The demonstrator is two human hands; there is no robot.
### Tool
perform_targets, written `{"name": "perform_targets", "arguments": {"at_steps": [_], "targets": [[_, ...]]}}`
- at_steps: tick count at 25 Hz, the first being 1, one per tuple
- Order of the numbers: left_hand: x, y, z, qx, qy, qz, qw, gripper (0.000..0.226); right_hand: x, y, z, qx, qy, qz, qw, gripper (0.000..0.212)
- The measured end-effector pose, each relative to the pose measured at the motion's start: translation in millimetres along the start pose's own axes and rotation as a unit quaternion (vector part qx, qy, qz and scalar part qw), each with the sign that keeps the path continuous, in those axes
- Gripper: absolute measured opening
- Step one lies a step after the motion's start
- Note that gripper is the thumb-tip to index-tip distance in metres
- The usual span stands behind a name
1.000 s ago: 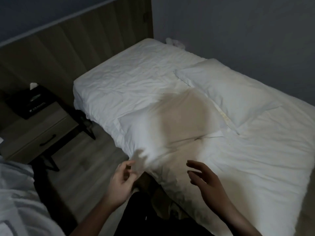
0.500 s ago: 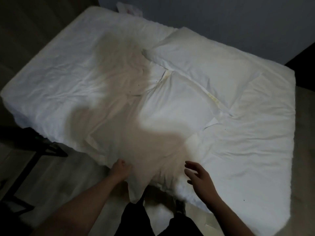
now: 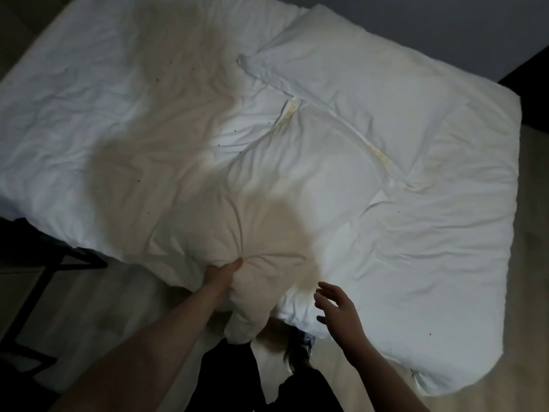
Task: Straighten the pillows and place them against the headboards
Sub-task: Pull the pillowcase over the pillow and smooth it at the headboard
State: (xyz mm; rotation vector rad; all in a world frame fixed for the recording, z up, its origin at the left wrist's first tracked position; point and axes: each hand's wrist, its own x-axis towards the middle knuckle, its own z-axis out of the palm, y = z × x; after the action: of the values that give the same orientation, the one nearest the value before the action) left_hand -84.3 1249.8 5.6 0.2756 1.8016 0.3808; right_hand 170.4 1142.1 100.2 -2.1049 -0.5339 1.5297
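left hand [image 3: 221,273] now is gripping near pillow [image 3: 267,203] corner (bunched) | right hand [image 3: 338,307] is hovering wide, holding nothing | straightening is starting; far pillow [image 3: 371,84] is waiting

White near pillow [image 3: 297,185], plain, yellowish stains along its far seam. White far pillow [image 3: 371,84] just beyond near pillow, plain, yellow-stained strip at the shared edge. White bed sheet [image 3: 89,99] left of near pillow, creased, scattered small dark specks. Grey wall [image 3: 445,25] beyond far pillow. Pale wood-toned floor [image 3: 74,307] below near pillow's left corner. Black bed frame [image 3: 74,260] there too.
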Motion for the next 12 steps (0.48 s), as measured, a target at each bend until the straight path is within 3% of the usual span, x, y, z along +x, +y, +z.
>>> {"name": "perform_targets", "arguments": {"at_steps": [5, 8, 12], "targets": [[-96.5, 37.3, 12.4, -0.052, -0.026, 0.116, 0.992, 0.091, -18.4, -18.7, -20.3, -0.033, 0.002, -0.058, 0.998, 0.033], [-158.3, 37.6, 20.3, -0.089, -0.02, 0.141, 0.986, 0.053, -32.3, -35.1, -40.9, -0.046, -0.02, -0.127, 0.991, 0.033], [-229.2, 15.9, 20.3, -0.079, -0.027, 0.197, 0.977, 0.07, -43.5, -39.8, -81.8, -0.066, -0.066, -0.202, 0.975, 0.038]]}}
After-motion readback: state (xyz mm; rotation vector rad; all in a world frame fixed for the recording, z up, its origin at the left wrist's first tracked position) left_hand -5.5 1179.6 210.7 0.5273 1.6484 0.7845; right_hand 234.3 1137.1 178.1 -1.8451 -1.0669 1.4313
